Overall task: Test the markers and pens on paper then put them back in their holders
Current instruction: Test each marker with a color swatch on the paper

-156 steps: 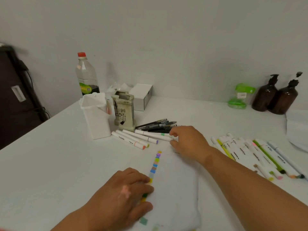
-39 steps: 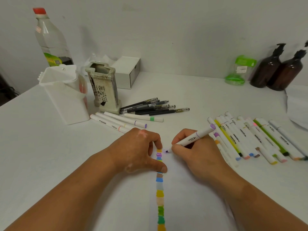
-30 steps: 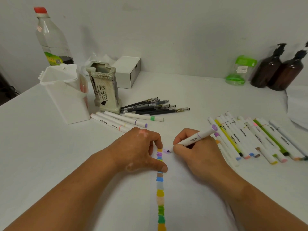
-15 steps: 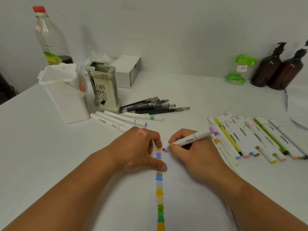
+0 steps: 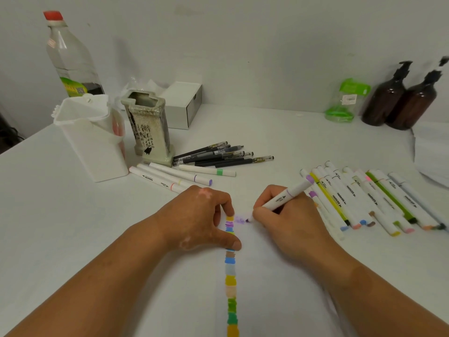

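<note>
Testing step. Right hand (image 5: pixel 286 222) grips purple marker (image 5: pixel 284 197), tip down on paper (image 5: pixel 279 288) at frame centre, laying a lilac patch beside swatch column (image 5: pixel 230 276). Left hand (image 5: pixel 201 220) holds nothing, with fingertips and thumb pinning the paper. Next is probably: lift the tip, recap, set it aside, then grab one from marker row (image 5: pixel 364 198) at right. White holder (image 5: pixel 92 142) waits upper left.
</note>
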Motion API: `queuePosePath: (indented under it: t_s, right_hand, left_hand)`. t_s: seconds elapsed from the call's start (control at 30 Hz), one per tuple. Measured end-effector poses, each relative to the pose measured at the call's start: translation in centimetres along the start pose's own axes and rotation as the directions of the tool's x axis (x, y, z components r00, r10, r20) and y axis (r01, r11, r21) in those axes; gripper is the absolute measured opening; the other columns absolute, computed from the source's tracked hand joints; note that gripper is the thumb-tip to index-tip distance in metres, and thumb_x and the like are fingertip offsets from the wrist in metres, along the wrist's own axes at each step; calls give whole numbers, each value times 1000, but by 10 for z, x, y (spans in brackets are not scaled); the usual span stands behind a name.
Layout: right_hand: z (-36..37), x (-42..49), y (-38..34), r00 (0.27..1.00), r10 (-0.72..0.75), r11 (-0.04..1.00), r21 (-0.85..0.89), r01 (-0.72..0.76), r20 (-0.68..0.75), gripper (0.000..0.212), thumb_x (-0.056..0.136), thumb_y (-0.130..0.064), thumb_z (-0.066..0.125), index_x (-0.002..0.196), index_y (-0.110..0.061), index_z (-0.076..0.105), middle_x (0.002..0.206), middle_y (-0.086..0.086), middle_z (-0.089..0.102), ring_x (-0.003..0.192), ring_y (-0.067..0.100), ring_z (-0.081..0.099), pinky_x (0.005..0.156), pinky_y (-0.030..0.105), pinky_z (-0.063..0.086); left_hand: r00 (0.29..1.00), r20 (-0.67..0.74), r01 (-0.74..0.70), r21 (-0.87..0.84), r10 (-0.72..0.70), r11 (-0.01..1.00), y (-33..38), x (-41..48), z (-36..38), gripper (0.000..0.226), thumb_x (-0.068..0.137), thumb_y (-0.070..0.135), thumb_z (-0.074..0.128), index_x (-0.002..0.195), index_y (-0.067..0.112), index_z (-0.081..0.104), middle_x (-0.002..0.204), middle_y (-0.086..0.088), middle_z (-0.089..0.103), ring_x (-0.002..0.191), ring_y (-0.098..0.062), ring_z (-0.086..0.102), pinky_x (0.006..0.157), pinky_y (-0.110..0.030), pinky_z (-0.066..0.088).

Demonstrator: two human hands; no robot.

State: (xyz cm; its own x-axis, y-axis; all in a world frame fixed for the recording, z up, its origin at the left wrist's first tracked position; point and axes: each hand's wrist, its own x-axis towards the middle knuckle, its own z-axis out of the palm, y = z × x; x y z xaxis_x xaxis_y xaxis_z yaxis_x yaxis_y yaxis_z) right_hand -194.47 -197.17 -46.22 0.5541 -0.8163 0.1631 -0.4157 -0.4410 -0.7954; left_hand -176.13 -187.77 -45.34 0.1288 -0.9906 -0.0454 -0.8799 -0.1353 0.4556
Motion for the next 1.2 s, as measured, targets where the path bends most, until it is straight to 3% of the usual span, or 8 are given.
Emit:
queuePosePath:
  t_s: [0.1,0.2,0.3,0.37,0.5,0.6,0.73,1.2]
  right_hand:
    - [-12,2,6,985,30,987,163,-2,-169,13,82,-15,73,76,-25,68,57,-10,62,52,4,55,47,16,41]
    - [-24,5,8,978,116,899,438,-30,-171,13,86,-9,72,81,-19,66,57,1,60,47,14,52,44,23,42]
    - [-32,6,7,981,162,814,576,-72,-106,12,88,-6,71,79,-12,66,60,8,61,50,18,53,43,26,44]
    - [-34,6,8,983,169,788,608,-94,-66,11,88,-7,72,78,-10,67,61,8,61,51,18,54,43,26,44]
    - [-35,6,6,979,206,684,715,-144,0,12,88,-4,69,79,-11,70,63,9,60,52,18,53,42,26,43]
    - [-38,6,3,969,236,542,817,-198,79,17,92,-4,60,79,-11,69,63,11,60,51,18,54,41,26,43]
    - [-41,5,2,968,226,504,837,-214,111,21,92,-5,59,74,-13,64,61,11,60,47,17,52,39,25,42]
    - [-29,-2,1,990,20,689,716,-115,139,3,78,-19,75,78,-16,73,71,17,69,52,20,58,45,27,46]
  left_hand:
    - [1000,3,-12,-14,12,1000,-4,-1,-2,61,58,70,81,107,37,65,67,12,58,64,8,53,53,-10,38]
    - [998,-63,-3,-80,-2,997,-7,-2,-4,60,61,65,82,112,43,59,74,11,60,70,3,54,62,-12,44]
    - [985,-167,-7,-287,-43,958,-10,-3,-8,27,83,43,66,106,43,51,84,12,60,74,-4,55,68,-19,47]
    - [976,-207,-37,-465,-68,884,-11,-2,-10,17,88,26,49,100,38,49,88,11,62,70,-4,51,68,-26,45]
    - [970,-232,-79,-579,-71,812,-9,0,-5,41,100,-1,42,108,39,49,104,10,70,88,-7,65,80,-30,53]
    - [983,-180,-111,-739,-36,665,-5,2,1,44,99,-4,51,120,35,51,119,2,71,109,-18,69,93,-33,55]
    - [994,-106,-91,-874,-4,477,3,2,5,31,91,10,60,121,12,54,113,-10,74,107,-28,71,88,-32,58]
    - [991,-112,-128,-739,67,662,16,-2,8,24,94,14,60,114,22,71,95,-4,77,88,-20,75,77,-25,59]
